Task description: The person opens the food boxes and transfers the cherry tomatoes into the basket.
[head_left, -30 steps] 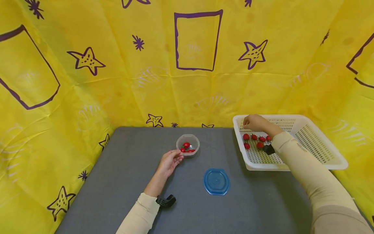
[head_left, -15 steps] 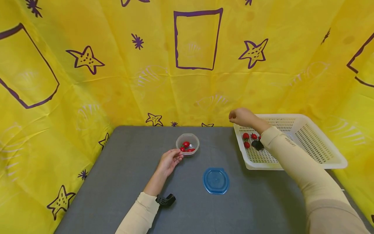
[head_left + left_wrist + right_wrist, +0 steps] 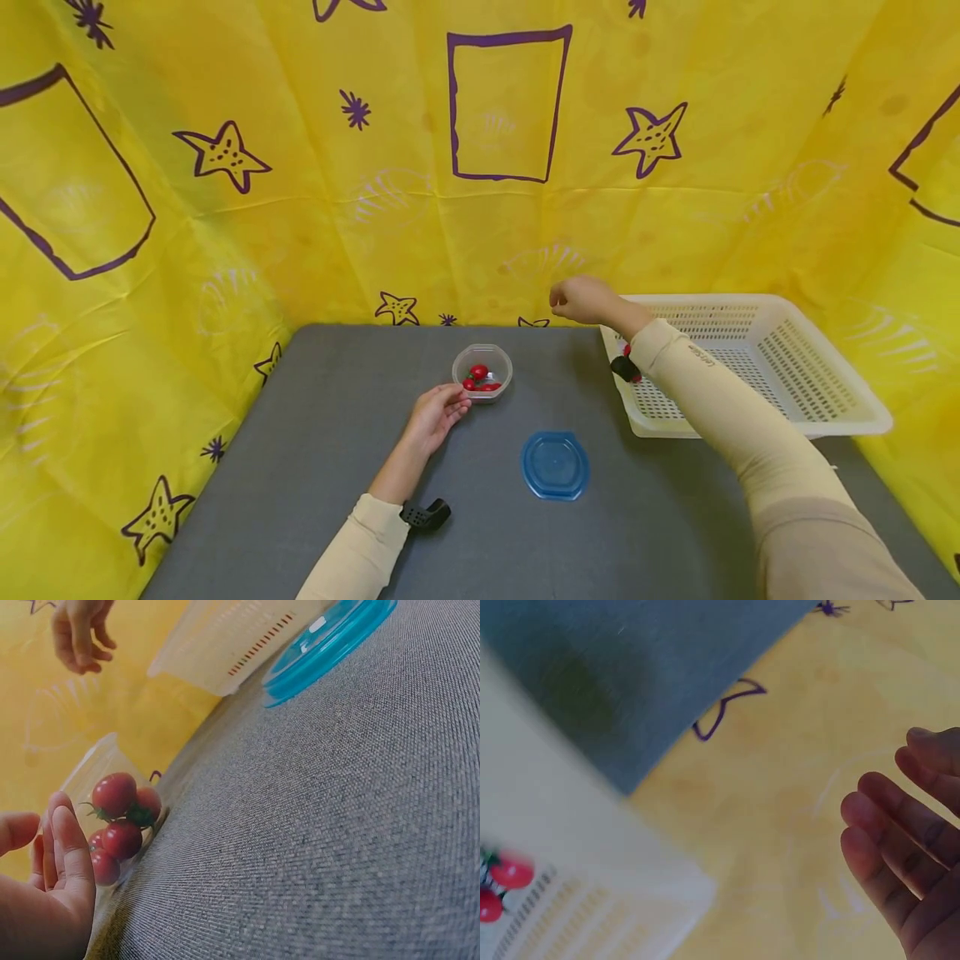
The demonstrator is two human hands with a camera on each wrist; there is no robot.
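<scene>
My left hand (image 3: 438, 417) rests beside a small clear plastic tub (image 3: 482, 396), its fingertips right at the near rim. In the left wrist view, its fingers (image 3: 71, 851) lie fairly straight against the tub wall, with the thumb apart. Inside the tub are several red cherry tomatoes (image 3: 115, 793) with green stems. My right hand (image 3: 587, 300) hovers beyond the table's back edge, left of a white basket (image 3: 817, 367). In the right wrist view, its fingers (image 3: 889, 881) are loosely bent, and nothing shows between them.
A blue lid (image 3: 556, 465) lies on the grey table (image 3: 337, 417), nearer than the tub. More tomatoes (image 3: 511, 870) sit in the basket, mostly hidden behind the right arm in the head view. A yellow patterned cloth (image 3: 300, 208) stands behind and at both sides.
My right hand has moved left from above the basket to past its left edge, its forearm now covering the basket's tomatoes. The left hand, tub and lid have stayed put.
</scene>
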